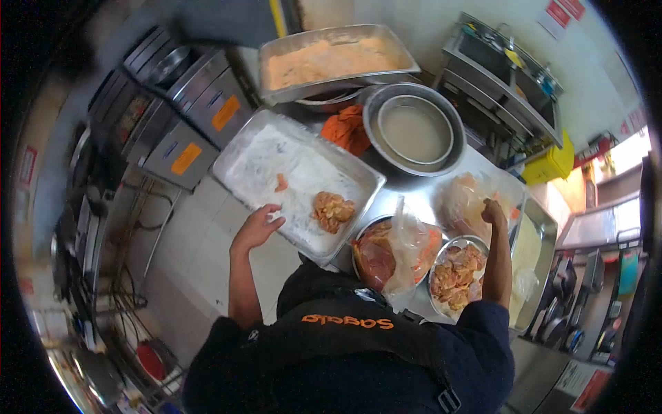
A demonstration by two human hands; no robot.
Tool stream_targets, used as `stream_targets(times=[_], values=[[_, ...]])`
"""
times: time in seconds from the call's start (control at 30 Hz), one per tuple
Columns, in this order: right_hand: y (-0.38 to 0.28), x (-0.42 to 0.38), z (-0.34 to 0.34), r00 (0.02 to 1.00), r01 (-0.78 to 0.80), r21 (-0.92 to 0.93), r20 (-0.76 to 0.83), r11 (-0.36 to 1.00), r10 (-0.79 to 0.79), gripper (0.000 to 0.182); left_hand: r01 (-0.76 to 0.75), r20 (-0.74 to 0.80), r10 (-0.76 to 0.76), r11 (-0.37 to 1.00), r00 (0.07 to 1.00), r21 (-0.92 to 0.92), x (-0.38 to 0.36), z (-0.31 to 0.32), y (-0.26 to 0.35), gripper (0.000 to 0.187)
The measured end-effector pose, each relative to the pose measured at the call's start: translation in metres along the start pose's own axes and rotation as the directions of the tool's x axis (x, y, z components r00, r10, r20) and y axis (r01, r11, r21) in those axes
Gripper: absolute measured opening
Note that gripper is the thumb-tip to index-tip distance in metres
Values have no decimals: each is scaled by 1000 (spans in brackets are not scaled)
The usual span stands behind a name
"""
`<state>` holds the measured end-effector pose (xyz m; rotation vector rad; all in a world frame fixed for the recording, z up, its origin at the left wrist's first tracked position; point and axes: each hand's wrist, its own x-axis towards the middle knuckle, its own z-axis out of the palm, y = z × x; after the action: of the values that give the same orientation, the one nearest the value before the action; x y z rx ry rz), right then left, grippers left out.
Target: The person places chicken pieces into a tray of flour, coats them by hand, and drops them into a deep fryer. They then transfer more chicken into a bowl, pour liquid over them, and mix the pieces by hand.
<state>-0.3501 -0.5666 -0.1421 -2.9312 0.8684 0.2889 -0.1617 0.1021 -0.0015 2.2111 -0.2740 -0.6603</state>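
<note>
My left hand [256,228] is open, its fingers apart, at the near left edge of a metal tray [238,141] spread with white powder. In that tray lie a clump of raw meat pieces [334,212] and one small loose piece [281,183]. My right hand [493,211] is closed over a clear plastic bag [466,195] on the right; what its fingers hold, if anything, is hidden. Below that arm stands a bowl of raw meat pieces [456,276]. Beside it, another bowl holds a large piece of meat [376,259] and a plastic bag [409,252].
A deep tray of orange-tinted powder [331,61] stands at the back. Nested metal bowls [416,129] with cloudy liquid sit near an orange cloth [345,131]. A long tray [549,231] borders the right side. A sink [487,54] is at the far right.
</note>
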Motion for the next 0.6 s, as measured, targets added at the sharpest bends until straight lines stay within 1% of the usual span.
stream_targets(times=[0.03,0.07,0.1,0.13,0.17,0.2,0.23,0.27,0.3,0.33,0.37,0.4,0.43,0.47,0.5,0.53,0.57,0.6], values=[[6,-7,1,1000,9,-71,-18,997,-10,26,-31,28,30,999,999,18,-4,0,0,38],[2,-6,-2,998,26,-137,-52,990,-34,24,-15,-13,15,1000,1000,-1,-8,1,-2,38],[-17,-14,-33,982,-156,292,146,944,117,29,-40,83,40,999,996,-10,-5,-2,-3,39],[-10,-16,-30,998,57,24,-22,998,-57,44,-61,177,63,998,982,-17,-3,-7,-6,40],[-23,-24,-46,990,12,-32,141,999,-8,42,-97,241,101,995,965,-27,-4,-7,-9,41],[-25,-27,-55,964,-107,-53,238,993,117,51,-133,309,138,990,941,-38,-8,-2,-16,42],[-33,-40,-67,977,-157,-68,135,985,165,58,-124,423,160,986,892,-110,-11,4,-27,41],[-92,-77,-128,955,-289,6,68,957,287,60,-110,532,195,976,824,-186,-14,13,-40,41],[-127,-98,-161,949,-311,22,-45,950,312,58,-57,601,191,970,776,-235,-19,21,-52,40],[-123,-102,-158,930,-221,28,-295,975,219,51,-1,666,194,961,720,-278,-25,27,-65,40],[-125,-105,-166,885,-78,61,-455,995,97,44,4,648,193,957,736,-290,-34,31,-81,40],[-150,-119,-185,803,69,148,-594,987,33,36,52,631,213,926,746,-373,-43,34,-97,41],[-176,-134,-204,749,180,132,-660,975,-49,33,94,612,231,887,757,-451,-51,38,-114,42],[-213,-152,-219,787,307,433,-617,847,30,31,74,620,214,911,755,-405,-60,45,-140,44],[-255,-173,-234,841,413,627,-542,660,-12,30,52,629,195,935,752,-352,-66,41,-162,46],[-290,-189,-240,877,453,711,-465,538,-123,31,50,620,190,936,761,-348,-68,23,-174,46],[-323,-204,-240,889,457,788,-389,412,-243,31,128,636,136,927,760,-352,-74,6,-182,48],[-361,-212,-237,871,426,852,-296,305,-392,31,208,656,82,912,751,-352,-82,-11,-189,50]])
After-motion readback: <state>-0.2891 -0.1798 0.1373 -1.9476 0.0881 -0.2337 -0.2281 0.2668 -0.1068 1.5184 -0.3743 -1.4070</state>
